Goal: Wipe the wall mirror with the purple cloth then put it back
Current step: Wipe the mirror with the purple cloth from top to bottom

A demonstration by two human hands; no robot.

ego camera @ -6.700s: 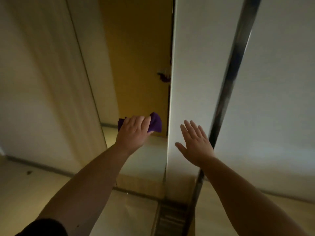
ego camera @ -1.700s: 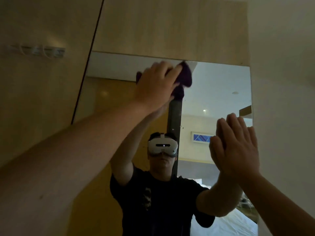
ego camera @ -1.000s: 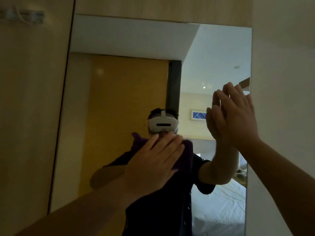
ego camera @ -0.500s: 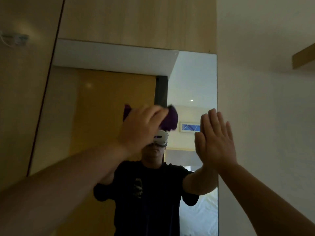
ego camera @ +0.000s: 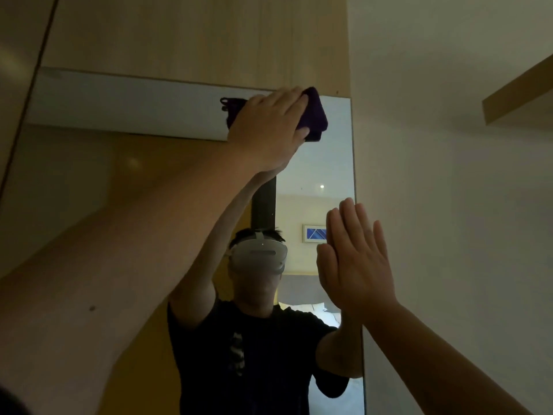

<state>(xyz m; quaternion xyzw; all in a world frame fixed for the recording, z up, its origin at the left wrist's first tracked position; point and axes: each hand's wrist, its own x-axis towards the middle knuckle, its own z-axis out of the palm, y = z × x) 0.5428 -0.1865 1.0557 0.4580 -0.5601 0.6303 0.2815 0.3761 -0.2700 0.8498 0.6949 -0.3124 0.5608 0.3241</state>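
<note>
The wall mirror (ego camera: 119,181) fills the middle of the view, set into a wooden panel. My left hand (ego camera: 267,130) presses the folded purple cloth (ego camera: 314,118) flat against the glass near the mirror's top right corner, just under its upper edge. Most of the cloth is hidden under my palm; its right end sticks out past my fingers. My right hand (ego camera: 356,262) is open, fingers together and pointing up, laid flat against the mirror's right edge at about head height. The glass reflects a person with both arms raised.
A light wooden panel (ego camera: 194,37) runs above the mirror and down its left side. A plain pale wall (ego camera: 449,205) starts right at the mirror's right edge. A wooden shelf edge (ego camera: 517,94) juts out high on the right.
My left hand has swept the cloth up and to the right, from mid-mirror to the top right corner. The right hand stays flat on the mirror's right edge.
</note>
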